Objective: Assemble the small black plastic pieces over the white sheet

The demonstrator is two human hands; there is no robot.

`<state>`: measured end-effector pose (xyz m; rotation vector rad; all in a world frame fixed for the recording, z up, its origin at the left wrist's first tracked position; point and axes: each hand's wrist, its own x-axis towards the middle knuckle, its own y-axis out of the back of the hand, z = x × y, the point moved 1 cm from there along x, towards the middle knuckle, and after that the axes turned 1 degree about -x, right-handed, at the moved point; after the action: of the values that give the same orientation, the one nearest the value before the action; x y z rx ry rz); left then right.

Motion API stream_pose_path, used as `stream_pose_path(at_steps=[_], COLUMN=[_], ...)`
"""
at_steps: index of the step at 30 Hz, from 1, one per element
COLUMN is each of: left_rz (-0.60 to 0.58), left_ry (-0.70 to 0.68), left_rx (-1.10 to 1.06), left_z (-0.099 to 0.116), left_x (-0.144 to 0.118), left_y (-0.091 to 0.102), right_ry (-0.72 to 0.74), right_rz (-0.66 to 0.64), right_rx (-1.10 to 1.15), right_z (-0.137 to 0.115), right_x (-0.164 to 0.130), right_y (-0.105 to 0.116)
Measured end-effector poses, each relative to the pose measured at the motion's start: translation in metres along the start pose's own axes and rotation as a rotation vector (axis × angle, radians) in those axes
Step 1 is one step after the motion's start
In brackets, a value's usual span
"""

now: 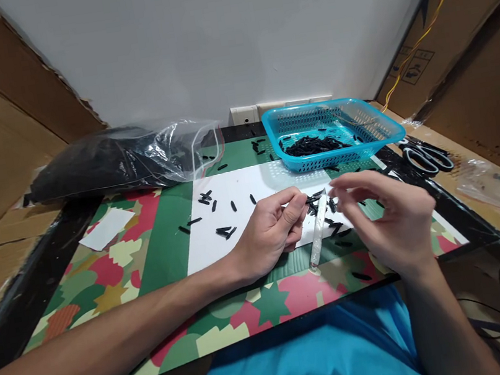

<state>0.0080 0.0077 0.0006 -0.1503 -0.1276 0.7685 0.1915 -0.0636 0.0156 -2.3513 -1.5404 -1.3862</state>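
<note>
My left hand [275, 229] is closed above the white sheet, its thumb and forefinger pinching a small slender black piece [314, 196] that points right. To its right, my right hand [389, 210] hovers with curved fingers; a small gap shows between thumb and forefinger, and nothing can be made out in them. Between the hands a narrow white stick-like tool [318, 237], seemingly wrapped in clear tape, lies slanted toward me. Several loose black pieces [335, 228] lie around its upper end. What the left hand's other fingers cover is hidden.
A blue plastic basket [339, 158] with a pile of black pieces stands at the back right. A clear bag [133, 161] of dark contents lies at the back left. Scissors [428, 158] and a small plastic bag [484, 184] rest on cardboard at right. A paper scrap [106, 228] lies left.
</note>
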Motion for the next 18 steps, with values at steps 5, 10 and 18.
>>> stream_pose_path(at_steps=[5, 10, 18], left_rz=[-0.009, -0.008, -0.011], left_ry=[-0.002, 0.004, 0.005], left_rx=[-0.015, -0.005, 0.029], left_z=[-0.001, -0.002, -0.002], left_x=[0.001, 0.001, 0.001], left_y=[0.0, 0.001, 0.001], right_ry=[-0.131, -0.048, 0.218], right_rz=[0.162, 0.005, -0.165], right_rx=[-0.143, -0.091, 0.044], right_z=[0.01, 0.009, 0.002], right_x=[0.001, 0.005, 0.002], right_y=[0.01, 0.006, -0.002])
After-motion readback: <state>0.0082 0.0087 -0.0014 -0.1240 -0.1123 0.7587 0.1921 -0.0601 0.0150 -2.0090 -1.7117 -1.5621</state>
